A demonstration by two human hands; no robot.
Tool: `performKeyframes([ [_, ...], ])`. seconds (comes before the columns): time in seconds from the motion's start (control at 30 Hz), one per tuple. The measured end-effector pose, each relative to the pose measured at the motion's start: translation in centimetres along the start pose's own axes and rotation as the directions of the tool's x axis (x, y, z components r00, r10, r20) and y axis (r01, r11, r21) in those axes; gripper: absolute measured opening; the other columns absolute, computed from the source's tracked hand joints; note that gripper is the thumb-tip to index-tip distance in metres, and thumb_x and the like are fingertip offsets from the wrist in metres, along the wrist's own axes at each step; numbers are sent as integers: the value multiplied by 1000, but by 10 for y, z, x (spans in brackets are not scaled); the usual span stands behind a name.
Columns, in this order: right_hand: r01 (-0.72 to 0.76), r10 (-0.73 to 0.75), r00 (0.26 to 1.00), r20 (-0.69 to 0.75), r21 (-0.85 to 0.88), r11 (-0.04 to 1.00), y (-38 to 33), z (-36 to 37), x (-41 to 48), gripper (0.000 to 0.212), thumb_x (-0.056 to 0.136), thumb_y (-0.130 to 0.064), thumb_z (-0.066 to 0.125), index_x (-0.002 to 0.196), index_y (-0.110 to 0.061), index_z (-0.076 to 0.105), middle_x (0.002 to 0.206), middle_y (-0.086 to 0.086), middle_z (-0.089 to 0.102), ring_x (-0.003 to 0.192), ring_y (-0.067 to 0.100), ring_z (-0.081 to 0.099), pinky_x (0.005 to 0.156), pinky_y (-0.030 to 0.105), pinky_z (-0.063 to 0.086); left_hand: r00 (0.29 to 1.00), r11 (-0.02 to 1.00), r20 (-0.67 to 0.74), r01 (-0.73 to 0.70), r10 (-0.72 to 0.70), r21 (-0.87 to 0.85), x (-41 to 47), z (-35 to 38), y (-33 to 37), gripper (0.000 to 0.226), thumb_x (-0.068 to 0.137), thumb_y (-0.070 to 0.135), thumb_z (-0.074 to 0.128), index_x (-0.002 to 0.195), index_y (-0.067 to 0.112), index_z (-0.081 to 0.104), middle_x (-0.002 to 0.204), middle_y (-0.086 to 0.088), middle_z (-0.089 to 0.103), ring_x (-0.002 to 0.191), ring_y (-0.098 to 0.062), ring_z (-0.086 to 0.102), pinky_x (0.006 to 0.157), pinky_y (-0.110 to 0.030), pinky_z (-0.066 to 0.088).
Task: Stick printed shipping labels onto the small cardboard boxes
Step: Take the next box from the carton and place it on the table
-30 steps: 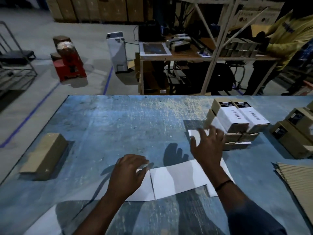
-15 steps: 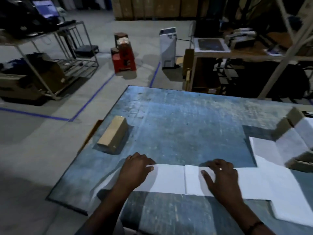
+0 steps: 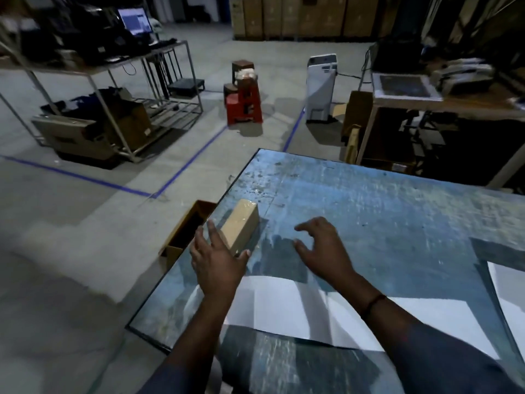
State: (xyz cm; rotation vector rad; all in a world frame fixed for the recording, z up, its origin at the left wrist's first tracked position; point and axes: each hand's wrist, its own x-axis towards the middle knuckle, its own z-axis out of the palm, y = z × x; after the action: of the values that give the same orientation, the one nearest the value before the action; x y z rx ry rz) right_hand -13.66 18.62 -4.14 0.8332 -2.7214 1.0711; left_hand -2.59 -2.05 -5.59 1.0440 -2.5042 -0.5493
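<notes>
The small cardboard box [image 3: 241, 224] lies just ahead of the left hand [image 3: 218, 261], at the bench's [image 3: 383, 211] corner, long side pointing away. That hand is spread wide, fingers along the box's outer flank and thumb by its near end; whether skin meets card yet I cannot tell, but nothing is gripped. The right hand [image 3: 325, 250] hovers beside it, fingers apart and loosely hooked, empty, with bare bench under the palm. Behind both wrists runs the label strip [image 3: 284, 307]: white, matte, creased into panels, one fold lifting slightly. The box is a plain brown oblong with crisp edges, and a glossy film or tape shines on its far end. It will likely be light and stiff, safe to pinch across the narrow width with thumb opposite fingers; the shiny wrap may slide a little on the worn, scuffed blue-painted top. The labels look thin and floppy, apt to curl or cling, so they are best lifted by a corner. Outboard of the left hand, an open carton [image 3: 184, 233] sits off the bench edge.
</notes>
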Motion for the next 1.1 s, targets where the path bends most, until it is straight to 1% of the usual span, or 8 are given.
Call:
performKeyframes([
  [0.13,-132,103,981,167,174,976,-35,27,48,39,88,-27,75,124,-14,68,118,9,61,96,22,67,73,7,39,989,991,121,91,-79,-95,23,7,-5,78,75,32,83,142,18,46,130,-14,61,117,-37,60,90,-50,56],
  [0.3,-298,249,951,184,325,898,-34,46,71,67,88,-42,74,146,-23,48,141,7,54,116,27,63,90,38,54,989,966,56,-123,139,-226,25,5,-7,63,69,15,85,127,13,60,120,-11,64,109,-35,63,86,-45,56],
  [0.37,-347,314,938,149,429,834,-30,38,68,68,90,-43,74,149,-24,46,143,5,53,118,23,61,89,33,56,965,929,28,-241,259,-281,17,3,-3,69,68,15,89,130,14,60,122,-6,63,112,-30,62,88,-43,56],
  [0.47,-355,367,925,100,574,738,-16,14,51,52,88,-43,76,134,-25,60,126,-2,64,100,12,66,65,18,57,894,832,-13,-423,448,-358,2,1,14,74,71,15,89,137,21,56,131,1,60,121,-21,57,94,-39,55],
  [0.57,-361,423,902,82,678,640,16,-13,22,42,85,-39,80,119,-20,67,116,8,70,107,31,69,77,46,64,814,734,-35,-540,580,-413,-14,7,34,75,71,9,87,137,26,56,137,3,54,126,-19,51,95,-41,54],
  [0.77,-333,481,877,9,731,595,76,-76,-76,67,66,-30,92,123,-21,59,125,0,67,117,17,65,82,30,58,699,587,162,-425,696,-689,-58,29,71,67,75,9,83,128,43,58,161,14,26,144,6,31,100,-17,46],
  [0.9,-380,503,864,31,695,610,110,-106,-134,88,66,-18,90,143,-28,48,136,-9,58,115,3,65,79,22,55,663,585,258,-332,703,-739,-89,56,96,79,73,25,83,143,41,49,162,12,32,148,2,30,111,-39,46],
  [1.1,-430,504,858,97,670,604,143,-130,-181,84,69,-12,91,140,-33,52,137,6,60,119,28,65,72,40,59,632,572,307,-266,711,-776,-117,78,122,85,76,25,85,151,33,45,147,14,54,130,-9,58,101,-43,55],
])
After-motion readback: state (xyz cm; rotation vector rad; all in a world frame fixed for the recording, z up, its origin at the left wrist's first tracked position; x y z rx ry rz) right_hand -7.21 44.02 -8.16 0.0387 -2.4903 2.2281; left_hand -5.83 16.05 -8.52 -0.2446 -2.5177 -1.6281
